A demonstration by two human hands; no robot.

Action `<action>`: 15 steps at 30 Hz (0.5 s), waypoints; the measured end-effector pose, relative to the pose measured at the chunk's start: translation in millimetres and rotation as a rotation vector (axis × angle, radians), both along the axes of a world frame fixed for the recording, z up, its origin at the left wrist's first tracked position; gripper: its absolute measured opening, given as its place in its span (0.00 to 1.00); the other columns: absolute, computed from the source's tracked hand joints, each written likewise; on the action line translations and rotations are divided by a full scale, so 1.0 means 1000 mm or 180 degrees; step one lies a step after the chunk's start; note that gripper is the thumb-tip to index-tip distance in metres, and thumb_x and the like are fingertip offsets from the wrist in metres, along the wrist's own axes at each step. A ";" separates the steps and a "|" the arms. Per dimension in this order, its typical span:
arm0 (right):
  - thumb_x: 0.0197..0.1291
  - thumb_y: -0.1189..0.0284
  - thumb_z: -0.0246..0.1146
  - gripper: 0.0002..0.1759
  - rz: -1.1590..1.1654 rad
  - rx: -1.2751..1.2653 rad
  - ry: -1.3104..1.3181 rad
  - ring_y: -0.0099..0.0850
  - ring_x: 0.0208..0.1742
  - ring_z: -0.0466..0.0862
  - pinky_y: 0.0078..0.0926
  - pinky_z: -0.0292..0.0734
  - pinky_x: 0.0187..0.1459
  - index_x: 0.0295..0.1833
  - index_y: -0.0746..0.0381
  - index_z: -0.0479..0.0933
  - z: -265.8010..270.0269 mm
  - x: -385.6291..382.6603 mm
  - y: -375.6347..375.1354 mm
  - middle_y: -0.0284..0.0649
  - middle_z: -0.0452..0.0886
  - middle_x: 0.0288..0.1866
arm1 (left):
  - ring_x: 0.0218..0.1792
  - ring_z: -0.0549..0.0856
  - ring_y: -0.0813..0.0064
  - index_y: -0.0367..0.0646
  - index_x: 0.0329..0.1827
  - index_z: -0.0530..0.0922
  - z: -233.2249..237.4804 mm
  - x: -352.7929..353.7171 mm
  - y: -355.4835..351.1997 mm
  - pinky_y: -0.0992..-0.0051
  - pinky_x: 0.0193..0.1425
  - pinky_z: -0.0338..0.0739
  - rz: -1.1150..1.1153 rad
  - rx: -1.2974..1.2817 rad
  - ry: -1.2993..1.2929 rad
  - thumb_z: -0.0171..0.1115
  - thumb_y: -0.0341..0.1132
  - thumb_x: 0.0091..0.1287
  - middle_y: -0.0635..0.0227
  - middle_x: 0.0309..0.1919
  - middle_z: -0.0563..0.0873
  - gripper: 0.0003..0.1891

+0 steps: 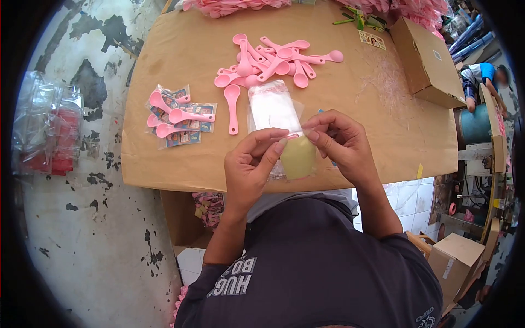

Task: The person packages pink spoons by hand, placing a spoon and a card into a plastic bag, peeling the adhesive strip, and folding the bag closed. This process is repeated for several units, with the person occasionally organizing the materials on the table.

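My left hand (252,167) and my right hand (345,143) are both closed, pinching the upper edge of a small clear plastic bag (298,157) that looks yellowish green. It hangs at the table's near edge. Just beyond it lies a stack of clear and white plastic bags (272,106). A single pink measuring spoon (233,106) lies left of that stack, and a pile of pink spoons (273,61) is behind it. To the left, several pink spoons (188,116) rest on or in clear packets with blue printed cards (205,126).
An open cardboard box (426,65) stands at the table's right side, near tangled clear strands (385,82). A green tool (358,19) lies at the back. Bagged pink items (235,6) line the far edge. Plastic packs (49,126) are at far left. Another person (484,74) is at right.
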State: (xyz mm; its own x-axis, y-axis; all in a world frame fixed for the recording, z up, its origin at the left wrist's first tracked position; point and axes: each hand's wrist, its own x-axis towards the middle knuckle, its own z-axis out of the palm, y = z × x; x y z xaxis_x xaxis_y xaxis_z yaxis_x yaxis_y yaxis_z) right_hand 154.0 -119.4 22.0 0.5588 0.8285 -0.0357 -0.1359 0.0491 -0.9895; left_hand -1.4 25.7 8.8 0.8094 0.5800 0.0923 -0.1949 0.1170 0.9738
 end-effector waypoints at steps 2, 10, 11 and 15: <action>0.73 0.75 0.68 0.07 -0.0011 0.0230 -0.0053 0.16 0.40 0.82 0.16 0.74 0.38 0.52 0.65 0.86 0.001 -0.001 -0.001 0.33 0.86 0.44 | 0.48 0.89 0.80 0.31 0.58 0.84 -0.003 -0.002 0.001 0.80 0.51 0.82 -0.0053 0.0062 -0.0087 0.64 0.25 0.78 0.60 0.47 0.93 0.10; 0.68 0.86 0.61 0.09 0.0181 0.0670 -0.0823 0.19 0.37 0.77 0.18 0.69 0.35 0.44 0.66 0.87 -0.001 0.004 -0.008 0.37 0.82 0.43 | 0.39 0.85 0.87 0.33 0.49 0.84 -0.008 -0.010 0.008 0.85 0.44 0.77 -0.0286 0.0300 -0.0281 0.62 0.23 0.77 0.69 0.37 0.90 0.04; 0.67 0.85 0.61 0.09 0.0181 0.0708 -0.1103 0.17 0.32 0.74 0.17 0.65 0.31 0.42 0.67 0.88 -0.001 0.004 -0.007 0.38 0.82 0.43 | 0.38 0.84 0.88 0.33 0.49 0.83 -0.006 -0.010 0.007 0.85 0.43 0.77 -0.0274 0.0325 -0.0336 0.62 0.23 0.77 0.69 0.37 0.90 0.04; 0.65 0.84 0.63 0.08 0.0297 0.0648 -0.1316 0.17 0.32 0.74 0.17 0.66 0.31 0.41 0.67 0.88 0.006 0.007 -0.008 0.38 0.82 0.44 | 0.37 0.84 0.87 0.32 0.48 0.82 -0.002 -0.013 0.010 0.86 0.42 0.76 -0.0353 0.0234 -0.0634 0.61 0.24 0.76 0.67 0.39 0.89 0.04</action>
State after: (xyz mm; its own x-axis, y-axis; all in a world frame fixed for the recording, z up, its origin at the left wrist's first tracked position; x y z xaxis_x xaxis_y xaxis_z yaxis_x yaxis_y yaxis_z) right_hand 160.9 -126.9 27.7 0.4148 0.8430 0.3425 0.2544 0.2540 -0.9331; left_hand -14.3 36.0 6.5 0.8294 0.4743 0.2952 -0.3739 0.0786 0.9241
